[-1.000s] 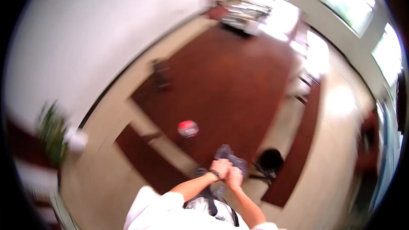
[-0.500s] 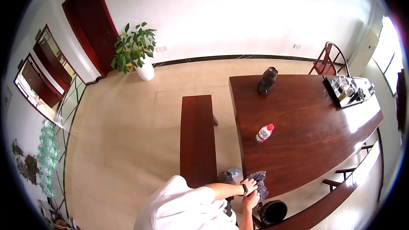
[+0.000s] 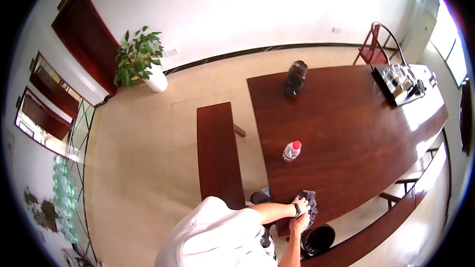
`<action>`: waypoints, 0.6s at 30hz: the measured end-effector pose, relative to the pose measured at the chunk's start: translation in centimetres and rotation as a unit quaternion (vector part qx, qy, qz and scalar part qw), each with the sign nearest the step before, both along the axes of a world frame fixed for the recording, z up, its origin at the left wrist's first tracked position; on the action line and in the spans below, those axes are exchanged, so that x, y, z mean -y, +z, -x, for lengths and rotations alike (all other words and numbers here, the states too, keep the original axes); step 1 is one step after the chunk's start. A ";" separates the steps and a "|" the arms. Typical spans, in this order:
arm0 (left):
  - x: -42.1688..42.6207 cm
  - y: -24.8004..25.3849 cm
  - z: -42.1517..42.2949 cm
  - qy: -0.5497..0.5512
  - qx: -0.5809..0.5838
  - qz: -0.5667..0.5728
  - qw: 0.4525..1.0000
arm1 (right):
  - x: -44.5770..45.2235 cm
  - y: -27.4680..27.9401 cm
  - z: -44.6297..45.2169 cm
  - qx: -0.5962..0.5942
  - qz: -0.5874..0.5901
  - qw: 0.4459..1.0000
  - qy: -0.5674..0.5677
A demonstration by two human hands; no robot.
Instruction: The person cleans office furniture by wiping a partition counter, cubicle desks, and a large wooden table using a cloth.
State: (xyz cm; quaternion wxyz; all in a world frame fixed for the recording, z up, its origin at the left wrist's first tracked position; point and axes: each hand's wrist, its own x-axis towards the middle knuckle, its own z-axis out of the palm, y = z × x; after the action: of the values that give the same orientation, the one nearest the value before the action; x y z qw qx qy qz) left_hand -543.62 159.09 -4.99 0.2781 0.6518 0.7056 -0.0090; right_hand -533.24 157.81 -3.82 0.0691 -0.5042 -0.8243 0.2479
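A crumpled dark grey cloth [image 3: 310,200] lies on the near end of the brown wooden table [image 3: 341,138], close to its edge. My left hand [image 3: 301,205], with a dark band on its wrist, is closed over the cloth from the left. Just below it, my right hand [image 3: 299,224] grips the cloth's lower side, and the two hands almost touch. Farther up the table stands a clear plastic bottle [image 3: 292,152] with a red cap. Beyond that is a dark, shiny wrapped object [image 3: 296,78] whose kind I cannot make out.
A black tray [image 3: 391,91] with glass teaware sits at the far right. Wooden benches [image 3: 217,148] flank the table. Below the right hand is a black bin [image 3: 319,240]. A potted plant [image 3: 156,80] and stacked green-tinted bottles [image 3: 64,193] stand to the left.
The view has shifted and turned slightly. Both hands and the cloth have moved farther onto the table, away from its left edge. The bottle and dark object keep their places.
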 end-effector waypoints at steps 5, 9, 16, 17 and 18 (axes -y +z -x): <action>-6.6 4.2 2.3 -0.090 -0.007 0.069 0.994 | -4.2 -0.6 1.9 -0.002 0.035 0.993 -0.113; -9.8 5.5 4.0 -0.132 -0.006 0.030 0.991 | -6.8 0.2 4.1 0.085 0.019 0.985 -0.147; -7.0 2.3 5.2 -0.178 -0.030 -0.034 0.983 | -4.1 0.3 6.1 0.139 -0.043 0.963 -0.229; -5.3 0.8 5.7 -0.178 -0.036 -0.042 0.983 | -2.2 -0.2 6.2 0.123 -0.057 0.964 -0.230; -4.0 0.1 6.0 -0.168 -0.047 -0.043 0.984 | -0.9 -0.3 6.4 0.101 -0.066 0.968 -0.222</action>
State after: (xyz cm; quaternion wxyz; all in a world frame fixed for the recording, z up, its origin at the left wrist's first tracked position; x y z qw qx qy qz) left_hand -549.59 163.05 -4.89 0.2109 0.7713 0.5978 -0.0564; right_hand -539.62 158.73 -4.16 0.0719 -0.6910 -0.7092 0.1197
